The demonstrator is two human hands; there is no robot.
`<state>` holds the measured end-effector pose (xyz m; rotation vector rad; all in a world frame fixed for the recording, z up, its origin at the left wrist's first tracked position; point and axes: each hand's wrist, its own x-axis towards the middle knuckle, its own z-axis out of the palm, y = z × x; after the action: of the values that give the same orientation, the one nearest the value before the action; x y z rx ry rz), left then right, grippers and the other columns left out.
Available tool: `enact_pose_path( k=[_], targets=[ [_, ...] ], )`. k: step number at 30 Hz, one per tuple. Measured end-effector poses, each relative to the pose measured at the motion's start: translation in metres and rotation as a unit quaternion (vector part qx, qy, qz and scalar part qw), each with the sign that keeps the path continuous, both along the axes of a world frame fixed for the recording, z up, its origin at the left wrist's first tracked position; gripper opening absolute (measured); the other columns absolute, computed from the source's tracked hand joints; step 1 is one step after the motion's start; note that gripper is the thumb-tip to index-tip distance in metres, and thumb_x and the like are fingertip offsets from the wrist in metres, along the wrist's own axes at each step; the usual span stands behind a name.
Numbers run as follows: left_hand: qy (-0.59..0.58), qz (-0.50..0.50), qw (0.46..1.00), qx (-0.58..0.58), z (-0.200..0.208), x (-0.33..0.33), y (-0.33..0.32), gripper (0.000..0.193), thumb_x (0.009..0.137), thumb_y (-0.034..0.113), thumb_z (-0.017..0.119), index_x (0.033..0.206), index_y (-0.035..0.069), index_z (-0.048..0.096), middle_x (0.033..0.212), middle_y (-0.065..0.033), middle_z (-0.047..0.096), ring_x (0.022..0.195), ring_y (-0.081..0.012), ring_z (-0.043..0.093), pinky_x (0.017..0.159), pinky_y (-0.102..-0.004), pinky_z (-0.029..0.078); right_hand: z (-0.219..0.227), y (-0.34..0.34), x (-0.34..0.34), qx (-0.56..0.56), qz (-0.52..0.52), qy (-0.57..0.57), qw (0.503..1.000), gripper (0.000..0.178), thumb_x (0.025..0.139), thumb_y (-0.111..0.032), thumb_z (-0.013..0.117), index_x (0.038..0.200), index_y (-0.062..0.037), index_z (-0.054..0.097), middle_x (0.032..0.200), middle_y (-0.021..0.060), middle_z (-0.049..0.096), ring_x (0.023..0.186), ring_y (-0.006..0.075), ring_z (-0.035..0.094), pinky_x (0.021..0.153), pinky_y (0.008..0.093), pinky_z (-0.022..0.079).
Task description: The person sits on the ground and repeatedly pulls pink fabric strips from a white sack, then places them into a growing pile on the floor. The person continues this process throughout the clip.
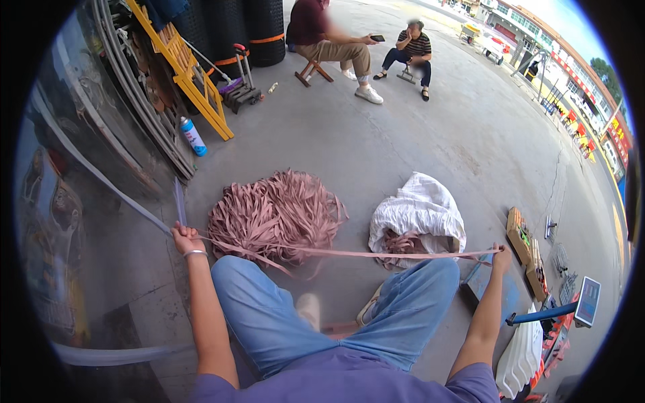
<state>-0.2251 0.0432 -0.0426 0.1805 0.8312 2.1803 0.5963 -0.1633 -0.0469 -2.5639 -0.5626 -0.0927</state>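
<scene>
**Purple shirt (349,376) and blue jeans (252,316) filling the near edge, pink strap (376,254) running taut beyond**

Taking the lap as the clock's centre, I'm seeing the left hand (186,238) pinching the strap at ten o'clock and the right hand (501,258) pinching it at two, fingers closed at both. The arms are reaching wide, probably to keep that length straight, and it is crossing just beyond the knees. A slack strand is drooping from the left hand.

A heap of straps (275,215) is lying at eleven. A white sack (420,201) is slumping at one, its mouth facing the knees, perhaps so the straps inside are lying within reach. Both are crowding the ground ahead.

A clear plastic strip (127,197) is hanging at ten, hemming in the left hand. Farther off, toward eleven, a spray can (193,136) and a yellow ladder (168,47) are standing. A screen (588,301) on a blue post is jutting out at three, beyond the right forearm. Around twelve, two people (329,50) are sitting on low stools.
</scene>
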Motion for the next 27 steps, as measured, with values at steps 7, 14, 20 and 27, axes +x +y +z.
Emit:
enact_pose_path(
  k=[7, 14, 20, 27],
  targets=[
    [0.206, -0.336, 0.915, -0.085, -0.021, 0.154, -0.012, 0.024, 0.092, 0.018, 0.045, 0.11, 0.004, 0.05, 0.074, -0.0013, 0.051, 0.063, -0.0103, 0.047, 0.061, -0.0234, 0.042, 0.014, 0.101, -0.228, -0.146, 0.521, -0.043, 0.84, 0.02, 0.073, -0.023, 0.058, 0.079, -0.0043, 0.056, 0.078, 0.0164, 0.062, 0.076, 0.0348, 0.059, 0.066, 0.0442, 0.045],
    [0.235, -0.568, 0.787, -0.052, -0.026, 0.21, -0.032, 0.026, 0.094, 0.021, 0.039, 0.106, 0.0, 0.05, 0.09, -0.0113, 0.06, 0.08, -0.0154, 0.058, 0.074, -0.0273, 0.048, 0.0, 0.093, -0.398, -0.172, 0.794, 0.295, 0.502, 0.019, 0.081, -0.021, 0.055, 0.09, -0.0059, 0.063, 0.078, 0.013, 0.061, 0.073, 0.027, 0.058, 0.067, 0.0359, 0.044],
    [0.108, -0.81, 0.575, -0.043, -0.011, 0.211, -0.056, 0.035, 0.094, 0.035, 0.037, 0.097, 0.003, 0.051, 0.06, -0.0011, 0.05, 0.045, -0.005, 0.041, 0.047, -0.0206, 0.038, 0.026, 0.14, -0.422, -0.017, 0.669, 0.297, 0.681, 0.021, 0.079, -0.025, 0.061, 0.09, -0.0069, 0.062, 0.073, 0.0101, 0.062, 0.068, 0.023, 0.058, 0.063, 0.0323, 0.044],
    [-0.111, -0.495, 0.859, 0.074, -0.012, 0.136, -0.015, 0.025, 0.094, 0.029, 0.04, 0.082, 0.008, 0.047, 0.054, 0.0048, 0.033, 0.042, -0.0052, 0.028, 0.044, -0.0189, 0.03, 0.007, 0.126, -0.214, -0.027, 0.528, 0.273, 0.804, 0.033, 0.075, -0.029, 0.067, 0.068, 0.0018, 0.059, 0.055, 0.0024, 0.052, 0.053, 0.0103, 0.048, 0.05, 0.0275, 0.04]
  ],
)
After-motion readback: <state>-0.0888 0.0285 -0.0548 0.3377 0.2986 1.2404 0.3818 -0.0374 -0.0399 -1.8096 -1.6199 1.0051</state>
